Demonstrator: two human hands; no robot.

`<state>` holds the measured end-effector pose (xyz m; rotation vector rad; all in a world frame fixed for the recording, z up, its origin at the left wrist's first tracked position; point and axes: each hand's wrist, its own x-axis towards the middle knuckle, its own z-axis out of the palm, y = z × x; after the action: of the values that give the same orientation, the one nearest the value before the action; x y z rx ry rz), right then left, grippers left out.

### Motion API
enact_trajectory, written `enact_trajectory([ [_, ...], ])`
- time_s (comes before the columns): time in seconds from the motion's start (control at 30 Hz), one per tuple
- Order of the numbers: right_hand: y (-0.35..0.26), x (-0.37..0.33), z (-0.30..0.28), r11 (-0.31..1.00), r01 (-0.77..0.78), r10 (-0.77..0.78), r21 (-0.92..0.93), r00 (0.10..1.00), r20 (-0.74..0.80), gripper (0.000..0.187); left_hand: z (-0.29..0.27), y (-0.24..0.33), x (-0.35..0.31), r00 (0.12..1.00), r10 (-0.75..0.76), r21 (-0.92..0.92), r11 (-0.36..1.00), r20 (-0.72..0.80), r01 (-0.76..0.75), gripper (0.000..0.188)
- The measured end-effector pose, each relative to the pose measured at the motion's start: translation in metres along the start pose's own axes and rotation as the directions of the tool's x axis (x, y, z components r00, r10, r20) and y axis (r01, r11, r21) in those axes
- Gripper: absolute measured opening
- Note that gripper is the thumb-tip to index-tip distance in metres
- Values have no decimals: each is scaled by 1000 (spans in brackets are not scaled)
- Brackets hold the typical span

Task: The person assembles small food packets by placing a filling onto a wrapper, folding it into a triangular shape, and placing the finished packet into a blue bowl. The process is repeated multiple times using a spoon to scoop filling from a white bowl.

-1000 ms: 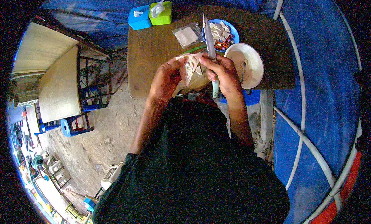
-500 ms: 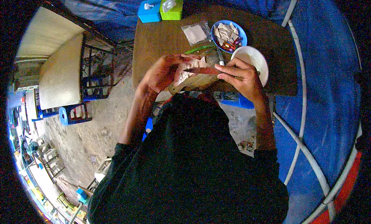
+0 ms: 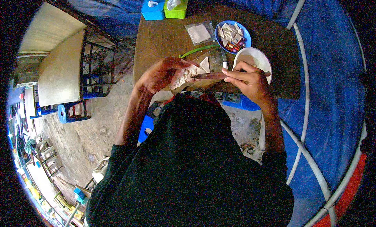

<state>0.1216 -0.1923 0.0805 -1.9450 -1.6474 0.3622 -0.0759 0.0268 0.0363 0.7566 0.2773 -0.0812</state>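
Flat knife [image 3: 219, 75] across pale, triangular dough [image 3: 203, 65]

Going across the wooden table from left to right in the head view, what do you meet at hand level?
Left hand on the pale food → triangular pale piece → knife blade → right hand holding the knife, with the white bowl just behind it.
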Motion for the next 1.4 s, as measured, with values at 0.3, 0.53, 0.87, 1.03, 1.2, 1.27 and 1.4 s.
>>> enact_trajectory([
  [0.3, 11, -9, 10, 985, -93, 119, 148, 977, -178, 25, -5, -17, 6, 958, 173, 216, 969, -229, -123, 37],
  [0.53, 132, -36, 121, 706, -545, 629, 452, 776, -48, 21, -18, -48, 19, 792, 373, 357, 910, -484, -211, 36],
  [0.87, 229, -37, 314, 741, -466, 148, -483, 815, -560, 22, -34, -63, 14, 760, 384, 356, 910, -525, -214, 34],
  [1.03, 194, -3, 275, 762, -347, 89, -547, 893, -441, 33, -38, -70, 11, 712, 474, 556, 819, -518, -141, 31],
  [1.2, 86, 38, 200, 443, -387, 551, 809, 829, 95, 39, -41, -72, 21, 724, 438, 418, 880, -532, -225, 27],
  [1.27, 46, 43, 177, 200, -296, 547, 934, 825, 145, 36, -39, -73, 26, 765, 340, 155, 939, -547, -307, 26],
  [1.4, 12, 50, 148, 193, -269, 573, 944, 812, 114, 34, -34, -79, 30, 811, 296, 38, 946, -504, -322, 34],
])
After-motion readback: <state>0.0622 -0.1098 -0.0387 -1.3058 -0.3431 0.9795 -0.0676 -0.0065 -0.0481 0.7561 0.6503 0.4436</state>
